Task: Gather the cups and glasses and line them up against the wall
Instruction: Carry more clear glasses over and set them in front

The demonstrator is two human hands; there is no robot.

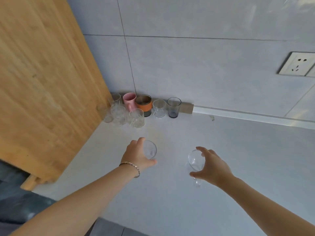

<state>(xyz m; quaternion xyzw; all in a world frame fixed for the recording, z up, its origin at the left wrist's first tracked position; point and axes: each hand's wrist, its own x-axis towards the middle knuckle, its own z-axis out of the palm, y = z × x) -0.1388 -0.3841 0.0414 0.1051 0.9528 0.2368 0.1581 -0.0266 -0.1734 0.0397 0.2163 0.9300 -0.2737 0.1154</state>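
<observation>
My left hand (pixel 137 155) grips a clear tumbler (pixel 150 150) at the middle of the white countertop (pixel 238 159). My right hand (pixel 212 166) wraps its fingers around a clear glass cup with a handle (pixel 195 161), which looks tilted. Along the grey tiled wall (pixel 204 74) stand a pink mug (pixel 129 100), a glass with an orange sleeve (pixel 144 104), a clear handled cup (pixel 159 108) and a dark ribbed glass (pixel 173 107). Several clear glasses (pixel 119 114) cluster in the corner in front of that row.
A wooden panel (pixel 46 82) closes off the left side and reaches the corner glasses. A power socket (pixel 297 64) sits on the wall at the right. A pale strip (pixel 247 114) runs along the wall's base. Dark floor (pixel 17 210) shows at lower left.
</observation>
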